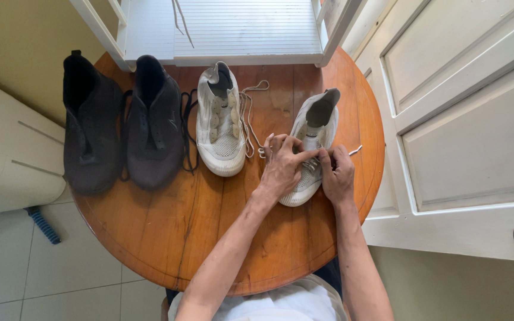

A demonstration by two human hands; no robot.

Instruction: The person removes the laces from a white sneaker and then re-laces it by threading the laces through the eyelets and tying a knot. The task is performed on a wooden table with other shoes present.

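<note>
White shoe (pixel 315 128) lies under both hands (pixel 309 169), toe nearest.

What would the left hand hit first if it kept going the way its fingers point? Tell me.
The left hand points right, across the white mesh sneaker it grips. It would likely meet the right hand first, since their fingertips nearly touch over the laces.

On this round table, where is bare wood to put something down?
The widest free patch of the round table lies at the near edge, below the black shoes and left of the left hand's forearm. The far half is crowded: four shoes in a row, loose laces, both hands on the right white shoe.
</note>
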